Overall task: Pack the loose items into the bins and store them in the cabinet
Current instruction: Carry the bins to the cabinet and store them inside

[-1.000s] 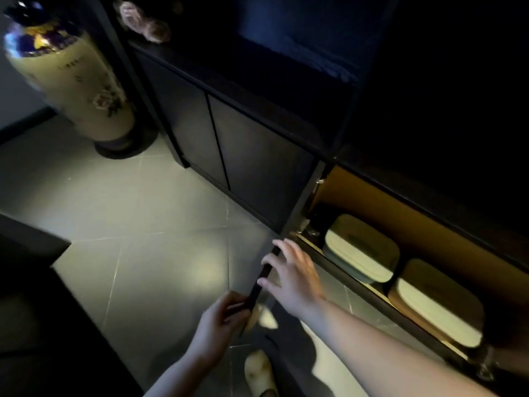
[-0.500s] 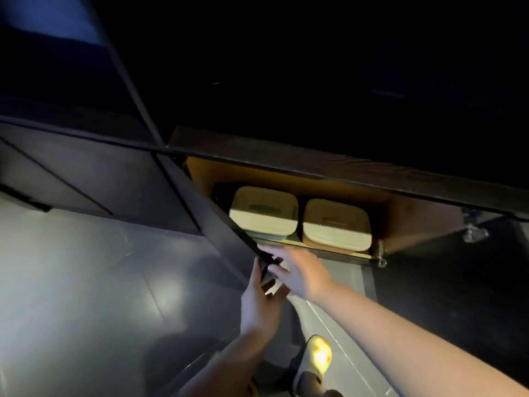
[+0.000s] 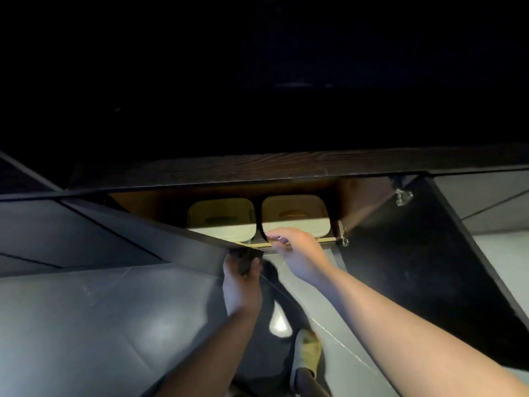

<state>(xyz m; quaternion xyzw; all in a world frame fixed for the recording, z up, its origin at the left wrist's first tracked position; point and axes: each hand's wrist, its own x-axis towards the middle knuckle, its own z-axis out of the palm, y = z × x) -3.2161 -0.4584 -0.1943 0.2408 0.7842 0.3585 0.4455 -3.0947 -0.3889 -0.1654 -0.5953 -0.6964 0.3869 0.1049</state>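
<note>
Two pale lidded bins stand side by side inside the low dark cabinet point(image 3: 286, 167): the left bin point(image 3: 221, 216) and the right bin point(image 3: 294, 212). The left cabinet door point(image 3: 160, 242) is swung partway across the opening and hides the front of the left bin. My left hand point(image 3: 242, 285) grips the free corner of that door from below. My right hand point(image 3: 297, 255) hovers by the cabinet's lower front edge, fingers curled, just in front of the right bin. Whether it touches anything I cannot tell.
The right cabinet door point(image 3: 415, 253) stands wide open, with metal hinges point(image 3: 342, 233) showing. Grey tiled floor point(image 3: 86, 325) lies to the left and below. My slippered foot point(image 3: 307, 351) is near the bottom centre. The upper part of the view is dark.
The view has swung to face the cabinet squarely. The left door has moved further across the opening with my left hand on its corner. My right hand has shifted right, off the door's edge.
</note>
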